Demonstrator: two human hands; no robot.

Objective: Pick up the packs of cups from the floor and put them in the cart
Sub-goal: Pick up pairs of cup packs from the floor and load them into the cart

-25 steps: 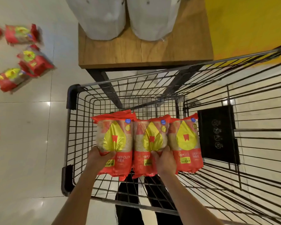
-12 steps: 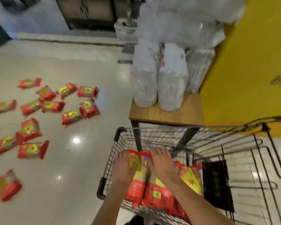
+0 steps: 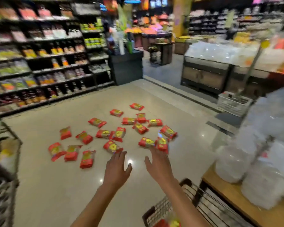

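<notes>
Both the left hand (image 3: pixel 116 169) and right hand (image 3: pixel 158 166) are reaching out empty, fingers spread, toward the scattered red-and-yellow plastic packs of cups (image 3: pixel 112 146) lying on the glossy floor (image 3: pixel 47 194), apparently to grab more for the black wire cart (image 3: pixel 195 199).

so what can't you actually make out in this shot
- Cart, head view: the bottom edge crops it, so its load can't be counted.
- Packs of cups on the floor: print too small and blurred to read.
- Shelves: motion blur hides what the goods are.
- Right hand: overlaps a pack; contact unclear.

Red cup packs (image 3: pixel 115 134) lie scattered on the glossy floor (image 3: pixel 56 185).
</notes>
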